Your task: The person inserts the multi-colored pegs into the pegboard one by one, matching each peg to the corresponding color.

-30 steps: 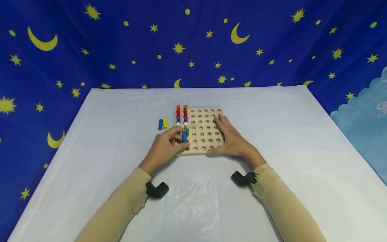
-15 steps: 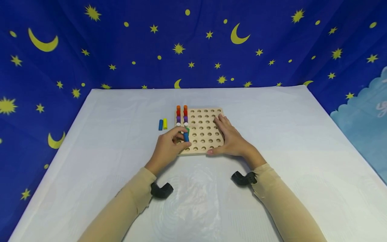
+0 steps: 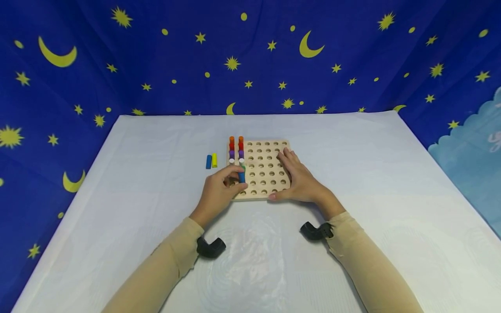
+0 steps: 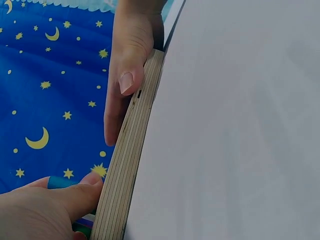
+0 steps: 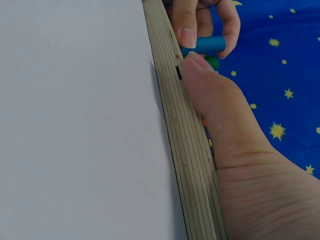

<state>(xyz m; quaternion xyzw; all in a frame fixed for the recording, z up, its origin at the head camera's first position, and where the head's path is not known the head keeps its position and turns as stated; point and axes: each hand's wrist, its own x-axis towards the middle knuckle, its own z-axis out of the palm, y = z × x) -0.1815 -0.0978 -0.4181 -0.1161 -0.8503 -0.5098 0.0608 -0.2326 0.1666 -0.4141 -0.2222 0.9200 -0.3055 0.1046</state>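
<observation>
Pinched between the thumb and fingers of my left hand (image 3: pixel 217 187) is a blue peg (image 5: pixel 207 45), upright at the wooden pegboard (image 3: pixel 256 198). Whether its lower end sits in a hole cannot be seen. A green peg (image 5: pixel 212 62) stands just behind it. My right hand (image 3: pixel 307 184) rests on the board's right side, fingers spread, thumb at the front edge. Paired orange pegs (image 3: pixel 232 139), red pegs (image 3: pixel 241 147), purple pegs (image 3: pixel 241 154) and white pegs (image 3: pixel 241 161) fill the two left columns. My left hand hides the holes beneath it.
Left of the board, a loose blue peg (image 3: pixel 208 161) and a yellow peg (image 3: pixel 214 160) lie side by side on the white tabletop (image 3: pixel 352 152). Black curved pieces (image 3: pixel 211 248) are attached at both wrists. A blue star-patterned cloth (image 3: pixel 266 56) hangs behind.
My left hand has shifted slightly right with the blue peg, which has gone from leaning to more upright over the second column. The right hand keeps its place on the board.
</observation>
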